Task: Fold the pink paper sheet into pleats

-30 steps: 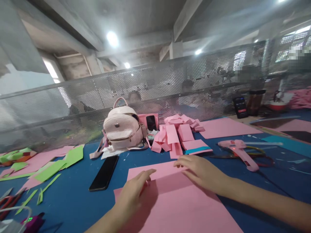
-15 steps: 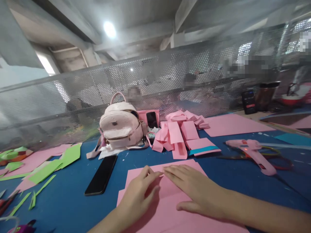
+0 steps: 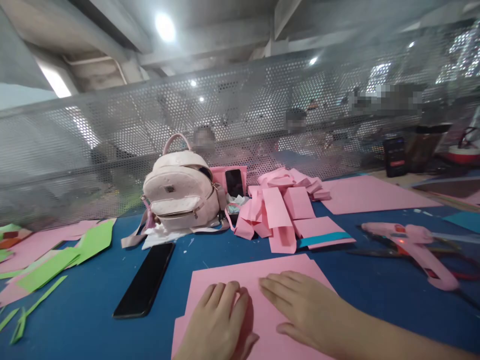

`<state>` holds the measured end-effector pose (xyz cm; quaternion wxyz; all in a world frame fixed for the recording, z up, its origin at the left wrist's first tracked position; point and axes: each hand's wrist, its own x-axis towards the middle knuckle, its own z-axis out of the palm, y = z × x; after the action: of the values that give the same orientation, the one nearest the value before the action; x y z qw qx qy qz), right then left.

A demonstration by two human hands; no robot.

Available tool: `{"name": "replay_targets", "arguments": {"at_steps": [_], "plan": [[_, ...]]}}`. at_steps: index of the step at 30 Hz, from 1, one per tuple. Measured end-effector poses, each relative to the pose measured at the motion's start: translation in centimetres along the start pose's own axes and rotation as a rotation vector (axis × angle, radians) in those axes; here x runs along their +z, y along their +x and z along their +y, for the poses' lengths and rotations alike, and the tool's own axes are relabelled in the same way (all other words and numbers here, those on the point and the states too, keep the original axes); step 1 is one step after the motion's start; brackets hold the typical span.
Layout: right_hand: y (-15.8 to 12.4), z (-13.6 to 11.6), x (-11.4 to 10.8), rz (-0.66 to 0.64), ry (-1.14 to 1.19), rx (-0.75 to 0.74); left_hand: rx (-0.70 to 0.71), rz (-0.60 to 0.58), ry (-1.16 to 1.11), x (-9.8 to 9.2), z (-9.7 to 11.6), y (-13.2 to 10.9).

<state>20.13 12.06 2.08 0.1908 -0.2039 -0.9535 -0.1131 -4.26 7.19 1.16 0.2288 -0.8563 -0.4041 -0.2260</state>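
Observation:
Several pink paper sheets [image 3: 208, 280] lie stacked and slightly offset in front of me. My left hand [image 3: 221, 315] rests over the left side of the stack. Its fingers are bent downward, the thumb stands apart, and I see nothing held; the fingertips are partly hidden. On the right side of the same sheets, my right hand [image 3: 300, 305] lies flat with its fingers stretched out and pointing left. A narrow strip of pink paper shows between the two hands.
Beyond the sheets are a pile of folded pink paper pieces [image 3: 277, 205] and a pale pink backpack [image 3: 180, 192]. A black phone [image 3: 144, 280] and green paper [image 3: 93, 242] lie left. A pink glue gun [image 3: 423, 250] lies right, over scissors. A perforated metal screen [image 3: 150, 120] stands behind.
My left hand has drawn back toward me and turned knuckles up, away from the right fingertips. The right hand stays flat on the paper, slightly lower in view. The camera view has shifted a little.

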Motion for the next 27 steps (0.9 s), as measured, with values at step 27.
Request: {"name": "replay_targets", "arguments": {"at_steps": [27], "plan": [[0.1, -1.5, -0.8, 0.086, -0.108, -0.081, -0.037, -0.208, 0.171, -2.8, -0.5, -1.7]]}}
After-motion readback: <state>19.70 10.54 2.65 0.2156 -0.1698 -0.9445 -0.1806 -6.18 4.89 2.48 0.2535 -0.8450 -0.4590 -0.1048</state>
